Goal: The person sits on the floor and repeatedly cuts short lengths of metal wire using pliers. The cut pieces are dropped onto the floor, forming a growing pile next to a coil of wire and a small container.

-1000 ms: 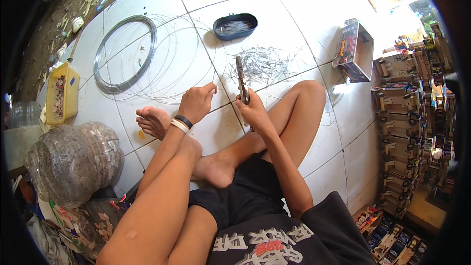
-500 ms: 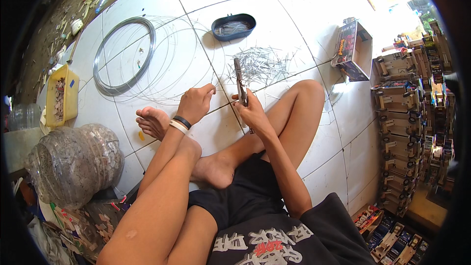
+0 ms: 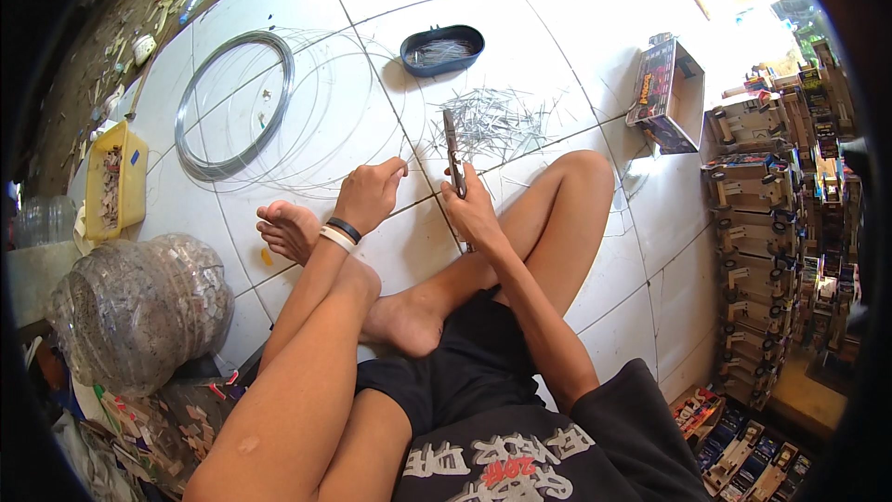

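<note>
My left hand (image 3: pixel 369 193), with a black and a white band at the wrist, is closed in a pinch on a thin wire (image 3: pixel 406 130). Loose loops of it run back to a grey wire coil (image 3: pixel 190 144) lying on the tiles. My right hand (image 3: pixel 472 210) grips a pair of pliers (image 3: pixel 452 141), jaws pointing away from me. Just beyond the pliers lies a pile of short cut wire pieces (image 3: pixel 497 123). Farther back stands a dark blue oval container (image 3: pixel 442 53) with more wire pieces inside.
An open printed box (image 3: pixel 664 98) stands at the right, before stacked wooden toy vehicles (image 3: pixel 757 251). On the left are a yellow tub (image 3: pixel 130 188) of small pieces and a large clear plastic jug (image 3: pixel 139 311). My bare legs frame the white tiled floor (image 3: pixel 400 251).
My right hand has shifted slightly and its fingers have drawn closer round the plier handles. My left hand stays nearly in place.
</note>
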